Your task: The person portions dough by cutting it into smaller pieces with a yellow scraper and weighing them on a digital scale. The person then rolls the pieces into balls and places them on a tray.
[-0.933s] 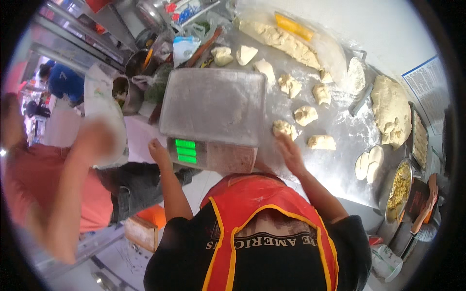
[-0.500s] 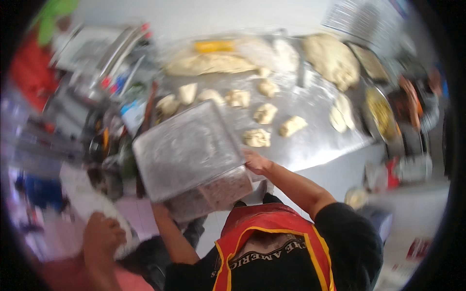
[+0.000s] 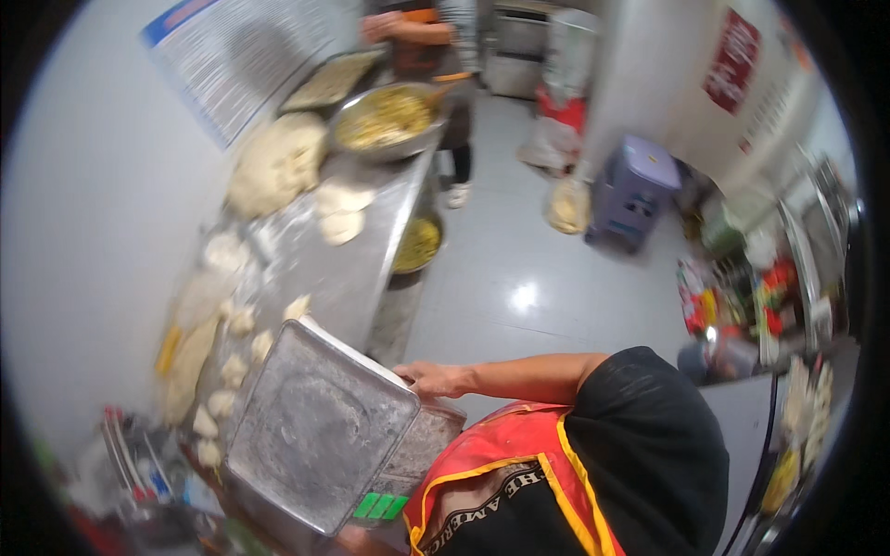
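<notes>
I carry a large square metal box, its flat top dusted with flour and a green label on one corner. It is tilted, with a side wall showing toward my apron. My right hand grips its far right edge, fingers partly out of sight behind it. At its lower edge shows my left hand, blurred and mostly cut off or hidden by the box. Just beyond the box, several dough pieces lie on the steel worktable.
Farther along the table are a big dough mass, flat dough rounds and a metal bowl of yellow-green filling. Another person stands at its far end. A second bowl sits below. A purple bin stands on the floor.
My view has swung to the right, bringing the floor and the bin into sight. The metal box has turned with me, still held, and its green label now shows.
</notes>
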`<state>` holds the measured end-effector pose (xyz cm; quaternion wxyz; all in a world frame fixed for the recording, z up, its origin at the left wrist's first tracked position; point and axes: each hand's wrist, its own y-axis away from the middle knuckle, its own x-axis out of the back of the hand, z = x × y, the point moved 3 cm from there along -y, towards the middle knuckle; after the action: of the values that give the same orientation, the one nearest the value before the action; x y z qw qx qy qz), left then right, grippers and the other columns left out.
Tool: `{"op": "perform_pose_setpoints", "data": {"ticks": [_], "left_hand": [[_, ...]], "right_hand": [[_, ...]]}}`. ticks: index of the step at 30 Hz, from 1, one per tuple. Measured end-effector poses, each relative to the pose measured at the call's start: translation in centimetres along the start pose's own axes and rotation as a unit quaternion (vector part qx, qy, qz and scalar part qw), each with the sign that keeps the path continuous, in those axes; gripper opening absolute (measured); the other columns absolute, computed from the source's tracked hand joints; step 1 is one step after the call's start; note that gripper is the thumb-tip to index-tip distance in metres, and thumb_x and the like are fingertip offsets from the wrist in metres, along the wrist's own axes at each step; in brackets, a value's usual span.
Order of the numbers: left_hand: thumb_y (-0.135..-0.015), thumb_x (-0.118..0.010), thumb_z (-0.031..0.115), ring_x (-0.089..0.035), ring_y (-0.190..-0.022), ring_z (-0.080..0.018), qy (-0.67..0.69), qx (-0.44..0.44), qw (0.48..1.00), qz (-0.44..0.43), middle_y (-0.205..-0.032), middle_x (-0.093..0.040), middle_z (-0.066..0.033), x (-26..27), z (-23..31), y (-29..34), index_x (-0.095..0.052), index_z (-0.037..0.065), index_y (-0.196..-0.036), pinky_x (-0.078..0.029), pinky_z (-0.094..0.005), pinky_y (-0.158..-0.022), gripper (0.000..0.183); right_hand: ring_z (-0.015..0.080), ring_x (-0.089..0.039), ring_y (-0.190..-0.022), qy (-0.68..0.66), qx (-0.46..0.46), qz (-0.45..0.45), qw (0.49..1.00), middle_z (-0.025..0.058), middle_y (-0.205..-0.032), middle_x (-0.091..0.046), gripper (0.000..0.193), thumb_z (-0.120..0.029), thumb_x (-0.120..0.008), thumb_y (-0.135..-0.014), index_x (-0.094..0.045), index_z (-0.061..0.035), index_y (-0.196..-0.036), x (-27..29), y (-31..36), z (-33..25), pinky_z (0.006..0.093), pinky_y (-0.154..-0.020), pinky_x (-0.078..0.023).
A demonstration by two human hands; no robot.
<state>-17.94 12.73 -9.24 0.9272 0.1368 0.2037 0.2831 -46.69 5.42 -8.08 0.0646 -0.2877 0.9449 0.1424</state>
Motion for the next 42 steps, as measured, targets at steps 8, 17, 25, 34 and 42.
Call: {"op": "perform_pose_setpoints", "data": {"ticks": [8, 17, 25, 34, 42], "left_hand": [[-0.091, -0.054, 0.038, -0.056, -0.106, -0.0245, -0.127, 0.062, 0.962, -0.233, -0.121, -0.057, -0.0106, -24.0, 0.6, 13.4, -0.049, -0.001, -0.127, -0.046, -0.0391, -0.089, 0.053], [-0.091, -0.054, 0.04, -0.056, -0.107, -0.0244, -0.202, 0.139, 0.872, -0.423, -0.122, -0.056, -0.0105, -36.4, -1.0, 24.2, -0.048, 0.0, -0.128, -0.046, -0.0389, -0.09, 0.055], [-0.091, -0.054, 0.042, -0.055, -0.108, -0.0243, -0.207, 0.201, 0.753, -0.591, -0.123, -0.056, -0.0104, -53.8, -15.0, 32.5, -0.047, 0.0, -0.129, -0.046, -0.0387, -0.091, 0.057], [-0.087, -0.041, 0.067, -0.045, -0.121, -0.0224, -0.307, 0.325, 0.634, -0.631, -0.133, -0.049, -0.0084, -77.6, -30.0, 51.9, -0.046, 0.006, -0.133, -0.035, -0.0373, -0.101, 0.077], [-0.091, -0.039, 0.063, -0.049, -0.118, -0.0232, -0.309, 0.336, 0.523, -0.719, -0.129, -0.052, -0.0131, -93.5, -42.5, 71.7, -0.046, 0.0, -0.132, -0.036, -0.036, -0.1, 0.075]], "right_hand": [[0.017, -0.049, -0.107, -0.161, 0.034, 0.193, 0.967, 0.0078, -0.113, -0.056, 0.053, -0.028, -0.066, -0.079, -0.052, -0.0012, -0.122, 8.5, 25.1, -7.1, 0.0311, -0.091, -0.04], [0.0153, -0.05, -0.107, -0.228, 0.048, 0.416, 0.879, 0.007, -0.114, -0.059, 0.041, -0.026, -0.062, -0.087, -0.056, -0.0012, -0.119, 10.1, 41.8, -7.0, 0.0303, -0.094, -0.039], [0.0158, -0.054, -0.108, -0.255, 0.149, 0.644, 0.706, 0.0099, -0.119, -0.059, 0.036, -0.014, -0.054, -0.09, -0.054, 0.0022, -0.122, 20.5, 61.0, -5.4, 0.0289, -0.094, -0.042], [0.0142, -0.059, -0.094, -0.316, 0.212, 0.802, 0.46, 0.0068, -0.107, -0.064, 0.028, -0.018, -0.06, -0.087, -0.063, -0.0013, -0.109, 30.9, 79.1, -4.6, 0.0298, -0.083, -0.047], [0.0202, -0.065, -0.083, -0.318, 0.286, 0.833, 0.351, 0.0105, -0.095, -0.066, 0.024, -0.017, -0.06, -0.086, -0.063, 0.0009, -0.101, 42.5, 96.2, -3.6, 0.0351, -0.071, -0.054]]}}
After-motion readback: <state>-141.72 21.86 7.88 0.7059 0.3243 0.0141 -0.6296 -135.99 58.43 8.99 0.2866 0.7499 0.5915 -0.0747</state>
